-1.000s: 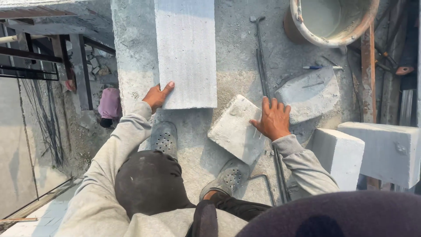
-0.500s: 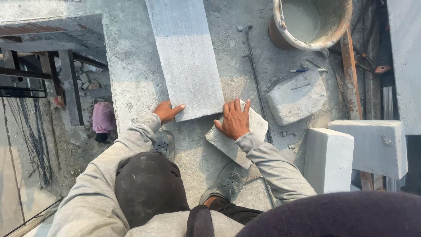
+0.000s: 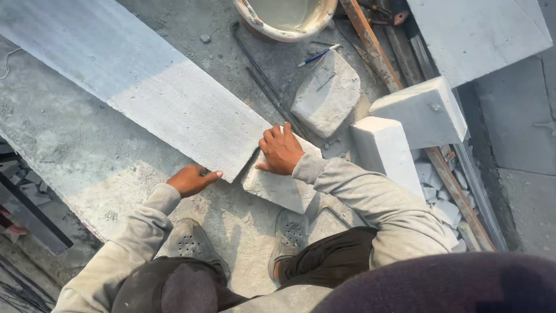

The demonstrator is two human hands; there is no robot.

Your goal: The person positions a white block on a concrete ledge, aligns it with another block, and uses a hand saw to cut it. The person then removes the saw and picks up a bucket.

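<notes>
A long grey concrete slab (image 3: 145, 98) lies diagonally across the rough cement surface. My left hand (image 3: 193, 179) grips its near lower edge by the corner, fingers pointing right. My right hand (image 3: 282, 150) is closed over the far edge of a broken grey block piece (image 3: 275, 185). The piece lies tight against the slab's end. Both arms wear light grey sleeves. My two dusty shoes (image 3: 292, 232) stand just below the block piece.
A bucket (image 3: 284, 29) of pale liquid stands at the top. A blue pen (image 3: 315, 56) lies on a rounded block (image 3: 327, 93). Two white blocks (image 3: 425, 110) stand at the right, by dark metal rods (image 3: 260, 81) and a rusty bar (image 3: 370, 52). The surface drops off at the left (image 3: 23, 220).
The view has swung, so the slab now runs diagonally. My right hand has brought the block piece against the slab's end, and my left hand has slid to the slab's near corner.
</notes>
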